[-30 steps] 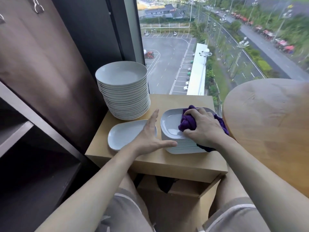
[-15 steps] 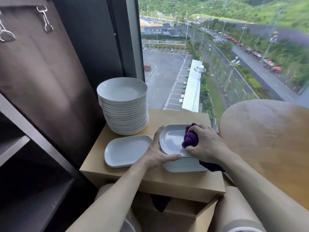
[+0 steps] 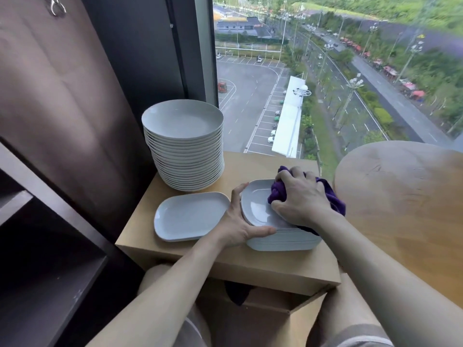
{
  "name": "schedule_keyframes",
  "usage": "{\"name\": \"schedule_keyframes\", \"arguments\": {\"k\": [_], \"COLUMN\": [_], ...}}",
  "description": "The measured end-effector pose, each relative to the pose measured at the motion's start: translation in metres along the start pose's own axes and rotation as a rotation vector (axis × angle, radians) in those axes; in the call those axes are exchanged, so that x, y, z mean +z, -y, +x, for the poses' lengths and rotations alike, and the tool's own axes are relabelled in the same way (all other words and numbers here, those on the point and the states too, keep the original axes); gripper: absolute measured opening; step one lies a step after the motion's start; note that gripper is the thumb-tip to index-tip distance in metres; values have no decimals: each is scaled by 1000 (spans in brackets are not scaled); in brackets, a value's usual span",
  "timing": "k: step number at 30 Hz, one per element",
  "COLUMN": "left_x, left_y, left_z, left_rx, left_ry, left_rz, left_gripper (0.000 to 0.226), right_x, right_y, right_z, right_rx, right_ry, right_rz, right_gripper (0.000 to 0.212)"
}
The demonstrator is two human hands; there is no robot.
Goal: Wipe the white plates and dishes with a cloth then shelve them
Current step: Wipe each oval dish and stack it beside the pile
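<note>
Head view, nearest first: the wooden stand (image 3: pixel 250 266) carries all the crockery, and both hands work over it. The left hand (image 3: pixel 238 226) now clasps the top dish (image 3: pixel 255 209) of the rectangular stack (image 3: pixel 283 240), fingers curled over its left rim and thumb laid along its near edge. A second ago that hand lay flat and spread on the stand between the dishes. The right hand (image 3: pixel 303 199) is bunched tight round the purple cloth (image 3: pixel 335 200), pressing it into the right half of that top dish, much as it did before. I read the top dish as skewed leftward off the stack beneath, perhaps raised on that side, though the hands hide too much for me to be sure; earlier it sat square. Just left of the left hand lies the single rectangular dish (image 3: pixel 188 216), unmoved. Beyond both hands, the tall pile of round plates (image 3: pixel 185 156) stands against the window (image 3: pixel 275 83). Far out to the left of the left hand is the dark shelf (image 3: pixel 50 271).
</note>
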State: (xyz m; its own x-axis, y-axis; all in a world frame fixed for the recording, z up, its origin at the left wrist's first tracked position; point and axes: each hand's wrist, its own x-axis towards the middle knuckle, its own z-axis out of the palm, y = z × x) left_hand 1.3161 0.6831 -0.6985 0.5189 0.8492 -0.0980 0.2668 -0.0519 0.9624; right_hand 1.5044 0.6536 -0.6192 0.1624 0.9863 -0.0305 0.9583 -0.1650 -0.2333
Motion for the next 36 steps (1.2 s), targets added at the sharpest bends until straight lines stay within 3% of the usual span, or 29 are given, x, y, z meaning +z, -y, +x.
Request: {"name": "schedule_keyframes", "arguments": {"k": [7,12,16,28,36], "left_x": [3,4,2,-2,-2], "left_y": [-3,-8,-11,-8,0], "left_z": [0,-2,-4,4,8], "left_rx": [55,49,56,-8,-6], "left_ry": [-16,-32,-27,-41,-30], "left_rz": [18,32,30,47,92], "left_gripper": [120,105,109,108,107], "right_x": [6,-3,-7,-29,-13], "right_y": [49,40,29,-48,-29], "right_z": [6,-5,-16,-13,13], "right_rx": [-216,-267,-281,-69,55], "right_ry": [100,236,253,207,53], "right_rz": [101,179,190,49,48], "right_gripper": [28,41,44,42,41]}}
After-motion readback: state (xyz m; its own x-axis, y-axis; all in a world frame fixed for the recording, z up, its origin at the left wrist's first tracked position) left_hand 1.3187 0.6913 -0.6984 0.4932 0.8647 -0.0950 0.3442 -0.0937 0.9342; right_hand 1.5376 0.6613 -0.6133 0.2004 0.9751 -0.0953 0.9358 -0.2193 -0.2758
